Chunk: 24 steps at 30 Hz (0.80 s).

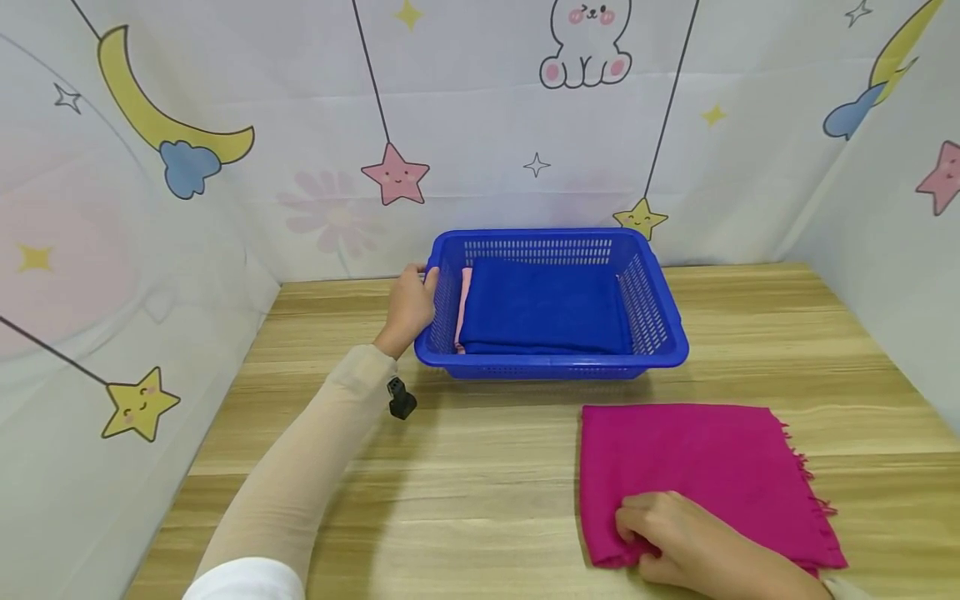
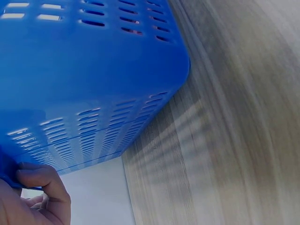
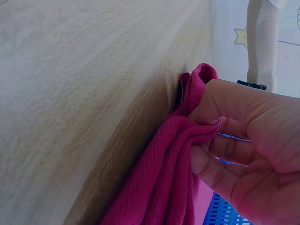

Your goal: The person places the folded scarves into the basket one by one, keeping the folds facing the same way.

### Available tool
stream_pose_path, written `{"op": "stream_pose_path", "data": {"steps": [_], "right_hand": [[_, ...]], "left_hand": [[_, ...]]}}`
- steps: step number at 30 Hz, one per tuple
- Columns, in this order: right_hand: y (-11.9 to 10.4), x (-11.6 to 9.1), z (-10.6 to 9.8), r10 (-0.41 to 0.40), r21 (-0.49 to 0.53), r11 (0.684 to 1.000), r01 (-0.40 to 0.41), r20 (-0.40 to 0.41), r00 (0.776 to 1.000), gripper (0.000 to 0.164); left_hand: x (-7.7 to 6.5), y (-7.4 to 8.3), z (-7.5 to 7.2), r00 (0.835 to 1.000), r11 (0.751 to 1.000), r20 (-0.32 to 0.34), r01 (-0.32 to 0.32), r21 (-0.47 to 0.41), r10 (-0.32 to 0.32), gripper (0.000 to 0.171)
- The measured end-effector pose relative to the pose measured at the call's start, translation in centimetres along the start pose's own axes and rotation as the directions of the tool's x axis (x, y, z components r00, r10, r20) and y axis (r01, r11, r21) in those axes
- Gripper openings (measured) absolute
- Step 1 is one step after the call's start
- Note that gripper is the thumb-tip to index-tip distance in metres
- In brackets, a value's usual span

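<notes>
A blue plastic basket [image 1: 551, 361] with slotted walls stands at the back of the table. My left hand [image 1: 410, 304] grips its left rim; in the left wrist view the fingers of that hand [image 2: 40, 197] curl over the rim. Inside the basket lies a folded dark blue cloth [image 1: 543, 304], with a strip of pink cloth [image 1: 462, 310] along its left side. At the front right, a folded magenta cloth [image 1: 697, 467] with a fringed right edge lies on the table. My right hand [image 1: 678, 537] pinches its near edge, where the layers bunch between thumb and fingers in the right wrist view.
A small black device [image 1: 401, 398] sits at my left wrist. The wooden table [image 1: 465, 492] is bordered at the back and both sides by white fabric walls [image 1: 480, 125] printed with stars and moons. The basket stands close to the back wall.
</notes>
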State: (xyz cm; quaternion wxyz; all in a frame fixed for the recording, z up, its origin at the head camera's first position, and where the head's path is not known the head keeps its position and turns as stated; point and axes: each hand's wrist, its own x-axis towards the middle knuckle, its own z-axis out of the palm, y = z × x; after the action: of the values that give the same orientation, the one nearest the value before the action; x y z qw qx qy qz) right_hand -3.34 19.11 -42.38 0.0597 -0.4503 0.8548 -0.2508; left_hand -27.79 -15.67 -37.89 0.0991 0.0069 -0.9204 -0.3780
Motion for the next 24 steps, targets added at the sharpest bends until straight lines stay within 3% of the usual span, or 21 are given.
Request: {"op": "stream_pose_path", "data": {"steps": [6,19,24], "right_hand": [[-0.2,0.5,0.2,-0.031,-0.028,0.999,0.030,-0.017,0.999,0.035],[-1.0,1.5,0.1,0.049,0.043,0.998,-0.052,0.079,0.996,0.033],[-1.0,1.9,0.3,0.008,0.049,0.999,-0.011,0.070,0.997,0.033]], "left_hand": [[0.1,-0.1,0.1,1.000,1.000,-0.005,0.001,0.000,-0.001,0.046],[0.0,-0.2,0.2,1.000,1.000,0.004,-0.007,-0.020,0.007,0.047],[0.0,-0.3,0.2,1.000,1.000,0.007,-0.001,-0.023,0.001,0.047]]}}
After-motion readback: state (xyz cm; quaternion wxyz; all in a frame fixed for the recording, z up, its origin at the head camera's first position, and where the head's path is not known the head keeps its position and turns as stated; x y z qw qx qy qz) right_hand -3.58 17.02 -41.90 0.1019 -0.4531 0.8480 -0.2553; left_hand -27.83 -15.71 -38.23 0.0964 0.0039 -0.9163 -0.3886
